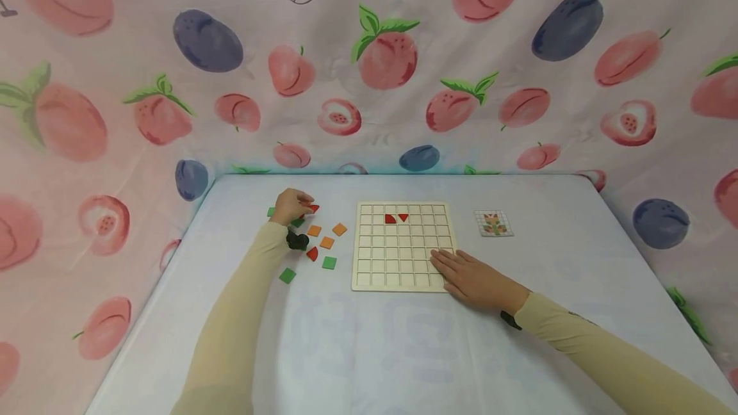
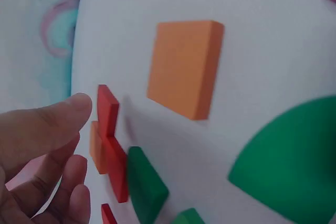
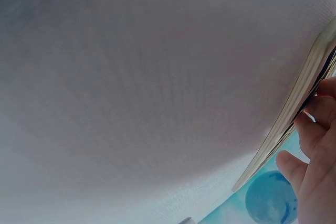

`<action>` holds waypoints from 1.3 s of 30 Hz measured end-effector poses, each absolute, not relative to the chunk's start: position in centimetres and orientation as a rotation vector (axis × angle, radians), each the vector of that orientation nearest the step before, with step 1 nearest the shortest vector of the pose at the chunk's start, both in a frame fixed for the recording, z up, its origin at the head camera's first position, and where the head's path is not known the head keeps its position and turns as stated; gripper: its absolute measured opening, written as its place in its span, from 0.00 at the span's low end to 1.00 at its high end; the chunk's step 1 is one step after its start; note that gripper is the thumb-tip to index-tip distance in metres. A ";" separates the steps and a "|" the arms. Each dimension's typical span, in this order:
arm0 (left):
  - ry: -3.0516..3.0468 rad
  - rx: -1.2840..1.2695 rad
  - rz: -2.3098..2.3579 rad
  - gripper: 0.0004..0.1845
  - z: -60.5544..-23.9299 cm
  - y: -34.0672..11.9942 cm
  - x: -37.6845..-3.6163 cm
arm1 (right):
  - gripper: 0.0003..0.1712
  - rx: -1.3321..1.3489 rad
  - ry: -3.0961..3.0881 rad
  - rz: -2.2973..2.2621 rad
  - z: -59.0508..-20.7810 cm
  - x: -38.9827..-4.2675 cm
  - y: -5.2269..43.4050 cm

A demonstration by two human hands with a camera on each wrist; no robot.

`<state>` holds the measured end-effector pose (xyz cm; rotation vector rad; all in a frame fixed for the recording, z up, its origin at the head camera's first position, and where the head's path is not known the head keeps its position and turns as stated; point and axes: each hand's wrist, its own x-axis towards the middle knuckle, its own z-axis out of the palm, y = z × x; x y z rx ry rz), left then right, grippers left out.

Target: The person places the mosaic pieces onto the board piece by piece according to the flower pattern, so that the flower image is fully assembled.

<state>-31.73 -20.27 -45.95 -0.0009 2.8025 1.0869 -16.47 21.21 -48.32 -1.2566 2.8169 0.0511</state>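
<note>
In the head view my left hand (image 1: 290, 206) is over a scatter of flat pieces left of a pale wooden grid board (image 1: 380, 264). Its loosely bent fingers and thumb come close to a red piece (image 2: 107, 109) in the left wrist view, with no piece gripped between them. Another red piece (image 2: 116, 169), a green piece (image 2: 147, 184) and an orange square (image 2: 184, 69) lie nearby. My right hand (image 1: 475, 279) rests with extended fingers on the board's lower right corner. Two red pieces, a quarter circle (image 1: 390, 219) and a triangle (image 1: 403, 217), sit in the board's upper cells.
Right of the board lies a small pattern card (image 1: 493, 223) with a gridded flower picture. Loose orange squares (image 1: 327, 243), green squares (image 1: 329, 263) and a red piece (image 1: 312, 253) lie between my left forearm and the board. A fruit-print cloth (image 1: 369, 139) rises behind the white tabletop.
</note>
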 end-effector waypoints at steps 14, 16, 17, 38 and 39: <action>2.853 -0.076 1.108 0.15 -47.6 -20.4 -31.6 | 0.33 -1.277 2.812 0.054 -48.0 -16.6 21.2; 2.859 -0.083 1.098 0.15 -47.7 -20.3 -31.6 | 0.32 -1.282 2.812 0.050 -48.0 -16.6 21.2; 2.861 -0.091 1.093 0.15 -47.7 -20.2 -31.6 | 0.32 -1.283 2.813 0.050 -48.0 -16.6 21.2; 2.906 -0.076 0.979 0.14 -47.8 -18.2 -31.1 | 0.32 -1.317 2.833 0.081 -48.7 -16.7 21.3; 2.910 -0.065 0.974 0.14 -47.9 -18.2 -31.1 | 0.32 -1.312 2.830 0.081 -48.8 -16.8 21.3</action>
